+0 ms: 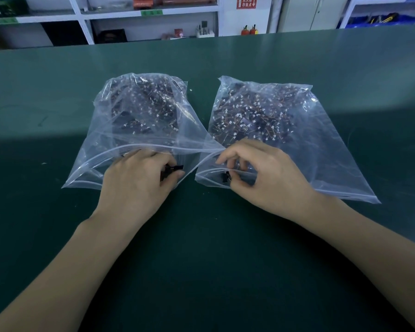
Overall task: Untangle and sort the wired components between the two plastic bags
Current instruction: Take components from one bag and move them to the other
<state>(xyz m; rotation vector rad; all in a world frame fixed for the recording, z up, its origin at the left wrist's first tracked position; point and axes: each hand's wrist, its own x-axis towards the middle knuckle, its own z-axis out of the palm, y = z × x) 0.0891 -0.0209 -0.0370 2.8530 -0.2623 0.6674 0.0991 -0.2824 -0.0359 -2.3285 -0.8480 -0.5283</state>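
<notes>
Left hand (139,178) pinches a black component (174,168) at nine o'clock; right hand (256,173) pinches another (225,177) — best eased apart slowly.

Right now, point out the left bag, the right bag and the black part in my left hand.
left bag (139,109): head view, upper plastic face.
right bag (321,149): head view, right plastic face.
black part (175,167): head view, exposed end.

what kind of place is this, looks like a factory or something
Probably an electronics assembly workshop or stockroom: a long green bench mat, white storage shelving behind it, and two clear zip bags packed with small wired components.
</notes>
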